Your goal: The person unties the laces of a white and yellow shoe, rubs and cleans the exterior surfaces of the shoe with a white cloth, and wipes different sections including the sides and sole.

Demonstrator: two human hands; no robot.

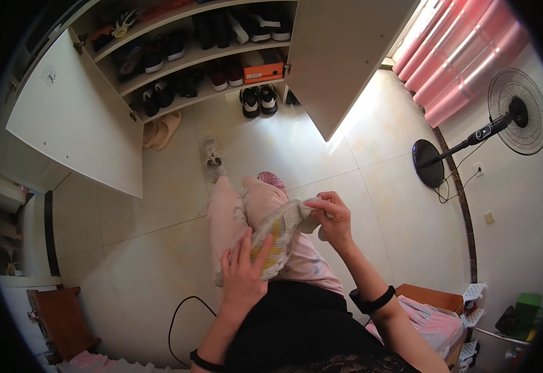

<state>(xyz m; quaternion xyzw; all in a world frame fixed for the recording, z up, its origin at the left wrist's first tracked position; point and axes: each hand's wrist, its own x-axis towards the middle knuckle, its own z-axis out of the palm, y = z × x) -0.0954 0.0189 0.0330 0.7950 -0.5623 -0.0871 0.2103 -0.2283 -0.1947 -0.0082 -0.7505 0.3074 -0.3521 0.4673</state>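
Observation:
A light grey sneaker (276, 238) with yellow parts lies across my lap, over my pink trousers. My left hand (245, 275) rests on the sneaker with its fingers spread, holding it near one end. At the sneaker's other end, my right hand (332, 221) pinches a whitish cloth (309, 219) against it; exactly where cloth and shoe meet is unclear. Another light sneaker (213, 158) with laces stands on the tiled floor beyond my knees. A pink slipper (272, 180) shows beside my trouser leg.
Ahead stands an open shoe cabinet (196, 102) with several pairs of shoes and an orange shoebox (263, 72). Its doors (89, 121) swing outward. Beige slippers (164, 130) and black-and-white sneakers (258, 100) are below. A standing fan (427, 164) with a cable is at right.

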